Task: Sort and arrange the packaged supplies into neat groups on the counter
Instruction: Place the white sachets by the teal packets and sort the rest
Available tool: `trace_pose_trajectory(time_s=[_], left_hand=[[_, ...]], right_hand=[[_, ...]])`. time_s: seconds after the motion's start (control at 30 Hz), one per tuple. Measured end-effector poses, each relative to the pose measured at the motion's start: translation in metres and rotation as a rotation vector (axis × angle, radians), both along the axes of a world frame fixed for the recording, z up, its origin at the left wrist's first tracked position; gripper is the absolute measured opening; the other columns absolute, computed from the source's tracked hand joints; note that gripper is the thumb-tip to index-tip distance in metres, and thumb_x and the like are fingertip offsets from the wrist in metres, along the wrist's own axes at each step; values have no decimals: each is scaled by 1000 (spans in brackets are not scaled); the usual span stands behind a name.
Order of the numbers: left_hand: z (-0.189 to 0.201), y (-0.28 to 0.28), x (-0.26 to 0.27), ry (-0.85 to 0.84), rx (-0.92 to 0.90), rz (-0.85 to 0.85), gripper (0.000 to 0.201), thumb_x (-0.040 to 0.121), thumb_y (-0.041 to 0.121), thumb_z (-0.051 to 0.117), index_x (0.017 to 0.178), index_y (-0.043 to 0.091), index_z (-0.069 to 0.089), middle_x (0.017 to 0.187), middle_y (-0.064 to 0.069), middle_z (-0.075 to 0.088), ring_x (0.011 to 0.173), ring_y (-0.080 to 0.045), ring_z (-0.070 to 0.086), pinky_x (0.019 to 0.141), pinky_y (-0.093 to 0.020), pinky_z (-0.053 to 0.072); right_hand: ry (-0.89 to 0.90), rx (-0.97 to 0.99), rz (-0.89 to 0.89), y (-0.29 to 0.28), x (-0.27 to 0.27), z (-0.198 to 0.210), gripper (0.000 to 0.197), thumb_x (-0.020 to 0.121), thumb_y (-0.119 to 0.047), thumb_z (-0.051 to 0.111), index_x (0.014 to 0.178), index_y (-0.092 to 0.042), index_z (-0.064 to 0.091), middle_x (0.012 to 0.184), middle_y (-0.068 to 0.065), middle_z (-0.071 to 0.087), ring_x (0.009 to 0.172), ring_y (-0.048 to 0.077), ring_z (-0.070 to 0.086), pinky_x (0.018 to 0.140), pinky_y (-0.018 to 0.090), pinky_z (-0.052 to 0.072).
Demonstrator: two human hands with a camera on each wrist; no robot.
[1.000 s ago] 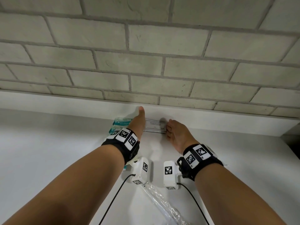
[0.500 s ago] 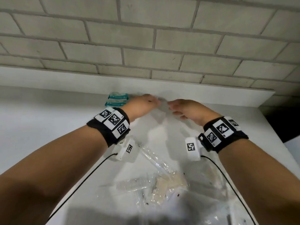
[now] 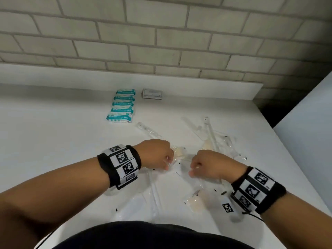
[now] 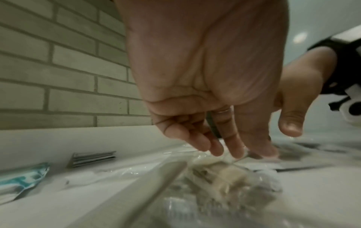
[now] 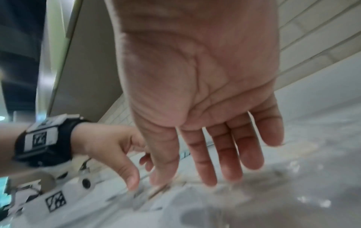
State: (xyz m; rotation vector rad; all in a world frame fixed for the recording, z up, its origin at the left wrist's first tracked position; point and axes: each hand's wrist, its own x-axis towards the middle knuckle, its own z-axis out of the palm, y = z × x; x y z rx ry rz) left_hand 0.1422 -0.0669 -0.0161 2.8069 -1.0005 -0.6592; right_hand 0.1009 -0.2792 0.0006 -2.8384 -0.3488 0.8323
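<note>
Several clear plastic packages (image 3: 212, 139) lie scattered over the middle of the white counter (image 3: 53, 133). One with a beige pad inside (image 3: 179, 152) sits under my left hand (image 3: 168, 163). In the left wrist view that hand's fingers (image 4: 234, 151) point down with the tips touching the crinkled wrap of the beige-pad package (image 4: 228, 174). My right hand (image 3: 193, 169) hovers close beside it. Its straight, spread fingers (image 5: 230, 162) point down at more clear wrap and hold nothing. A row of teal-and-white packets (image 3: 123, 106) and a small stack of flat grey-white packets (image 3: 152, 93) lie at the back.
A low white ledge (image 3: 197, 88) and a brick wall (image 3: 161, 42) close off the back. The counter ends at the right next to a pale panel (image 3: 309, 126). More clear packages (image 3: 195, 202) lie near my body. Bare counter stretches to the left.
Both hands have pulled back from the flat packet stack at the ledge to the scattered clear packages nearer me. The head view has tilted down, showing the teal row and the stack.
</note>
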Motion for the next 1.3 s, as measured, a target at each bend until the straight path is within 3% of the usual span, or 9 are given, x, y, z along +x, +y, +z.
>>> trace_pose_trajectory(time_s=[0.07, 0.2, 0.33, 0.43, 0.57, 0.7, 0.97, 1.1, 1.3], left_hand=[[-2, -3, -7, -45, 74, -84, 32, 84, 43, 62, 114, 31, 63, 112, 3, 51, 106, -19, 49, 79, -29, 39], [-3, -6, -12, -268, 192, -87, 44, 87, 50, 55, 117, 18, 60, 113, -5, 52, 106, -26, 50, 85, -35, 39], [-4, -9, -12, -403, 239, -178, 36, 90, 33, 57, 123, 18, 57, 120, -5, 51, 111, -27, 48, 90, -36, 38], [-8, -15, -13, -410, 261, -233, 35, 92, 23, 54, 127, 21, 54, 123, -3, 52, 114, -26, 47, 92, -35, 38], [-13, -21, -9, -387, 240, -167, 45, 87, 41, 60, 129, 25, 54, 124, -2, 50, 115, -26, 46, 92, -34, 37], [-22, -32, -10, -355, 191, -134, 48, 89, 41, 58, 133, 26, 50, 127, -1, 50, 114, -26, 46, 92, -34, 38], [-24, -56, -12, -204, 148, 39, 36, 84, 37, 64, 112, 16, 57, 118, -5, 54, 110, -25, 51, 91, -36, 43], [-20, -58, -12, -142, 132, 113, 44, 85, 35, 66, 119, 14, 49, 117, -6, 58, 107, -26, 56, 91, -38, 47], [-14, -50, -16, -124, 69, 178, 37, 84, 41, 64, 112, 17, 55, 111, -4, 57, 103, -25, 56, 85, -33, 45]], right_hand=[[-126, -106, 40, 13, -6, -12, 48, 78, -58, 61, 112, -23, 60, 106, -4, 55, 98, 19, 55, 80, 31, 44], [-180, -143, -43, 32, -2, -35, 62, 74, -41, 77, 122, -15, 46, 113, 6, 57, 102, 26, 56, 91, 39, 44], [-25, -10, -222, 31, 3, -37, 50, 76, -23, 76, 117, -13, 49, 108, 5, 62, 98, 25, 60, 91, 40, 49], [-140, -44, -163, 30, -1, -31, 25, 80, -26, 67, 101, -15, 60, 101, 2, 62, 94, 24, 58, 89, 38, 43], [-247, 449, -400, 1, -9, -6, 14, 83, -20, 68, 83, -19, 55, 86, 0, 62, 74, 17, 59, 63, 25, 44], [-333, 757, -661, -57, -23, 24, 18, 81, -3, 66, 93, -15, 62, 77, 5, 69, 60, 13, 60, 60, 22, 45], [-62, 503, -707, -99, -55, -6, 12, 78, -6, 71, 77, -13, 62, 71, 7, 63, 63, 22, 54, 55, 25, 38], [-111, -10, -443, -90, -51, -28, 24, 76, -19, 75, 92, -21, 57, 105, -7, 60, 96, 18, 59, 80, 27, 47], [-143, 19, -324, -63, -46, -37, 42, 89, -25, 64, 128, -20, 49, 128, 3, 59, 109, 22, 58, 84, 28, 44]])
